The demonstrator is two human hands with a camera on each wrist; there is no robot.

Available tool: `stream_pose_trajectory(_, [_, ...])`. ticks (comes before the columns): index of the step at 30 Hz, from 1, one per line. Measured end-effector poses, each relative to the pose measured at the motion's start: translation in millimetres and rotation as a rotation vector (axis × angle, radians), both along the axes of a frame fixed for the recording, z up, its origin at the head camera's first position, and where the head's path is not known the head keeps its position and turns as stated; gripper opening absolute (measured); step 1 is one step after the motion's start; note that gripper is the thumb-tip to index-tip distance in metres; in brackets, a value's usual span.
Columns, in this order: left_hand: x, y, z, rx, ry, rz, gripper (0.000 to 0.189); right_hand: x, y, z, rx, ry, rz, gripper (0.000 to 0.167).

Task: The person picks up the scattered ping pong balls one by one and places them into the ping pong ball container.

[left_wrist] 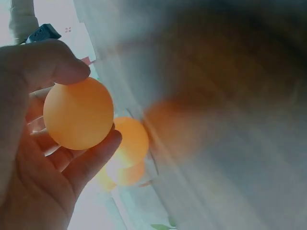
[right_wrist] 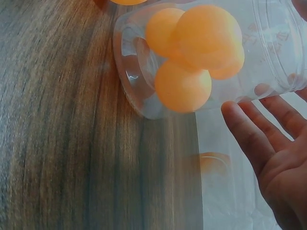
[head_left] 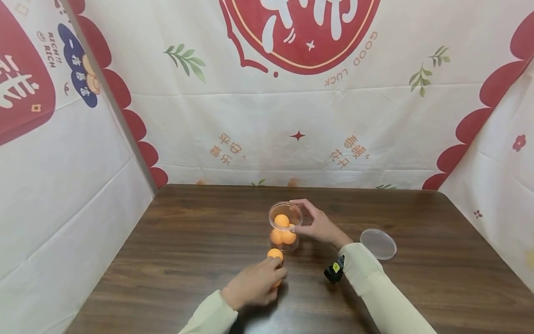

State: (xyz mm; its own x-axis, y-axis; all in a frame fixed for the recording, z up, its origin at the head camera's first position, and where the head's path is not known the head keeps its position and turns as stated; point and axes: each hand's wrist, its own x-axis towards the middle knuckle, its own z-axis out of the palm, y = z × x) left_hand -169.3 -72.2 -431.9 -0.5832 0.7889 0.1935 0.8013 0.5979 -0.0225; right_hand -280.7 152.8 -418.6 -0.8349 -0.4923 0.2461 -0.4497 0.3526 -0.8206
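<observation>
A clear plastic jar (head_left: 285, 215) stands upright on the table with several orange ping-pong balls (right_wrist: 182, 85) inside. My right hand (head_left: 319, 226) grips it near the rim from the right, with thumb and fingers on either side. Just in front of the jar, my left hand (head_left: 255, 284) pinches an orange ping-pong ball (left_wrist: 79, 112) between thumb and fingers. In the head view, the fingers mostly cover that ball. Beyond them another orange ball (head_left: 275, 254) shows close to the jar's base; whether it touches the jar, I cannot tell.
A clear round lid (head_left: 378, 244) lies flat on the brown wooden table (head_left: 187, 241), right of the jar. Printed white cloth (head_left: 292, 111) hangs behind the table's far edge and along both sides. A black wrist camera (head_left: 335, 270) sits on the right wrist.
</observation>
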Motion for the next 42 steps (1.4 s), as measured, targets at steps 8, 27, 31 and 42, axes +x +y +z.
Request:
stream_pose_trajectory(8, [-11.9, 1.1, 24.2, -0.025, 0.020, 0.014, 0.024, -2.5, -2, 2.3, -0.016, -0.003, 0.019, 0.064])
stream_pose_trajectory(27, [-38.1, 10.2, 75.6, 0.102, 0.132, -0.016, 0.028, -1.2, 0, -5.0, -0.020, 0.040, 0.044, 0.063])
stream_pose_trajectory(31, [-49.5, 12.7, 88.1, 0.134, 0.104, 0.000, 0.025, -1.6, 0, -3.5, -0.046, 0.018, 0.046, 0.065])
stream_pose_trajectory(42, [-79.5, 22.9, 95.8, 0.154, -0.030, 0.067, 0.024, -2.3, -1, -3.4, 0.006, 0.041, 0.014, 0.058])
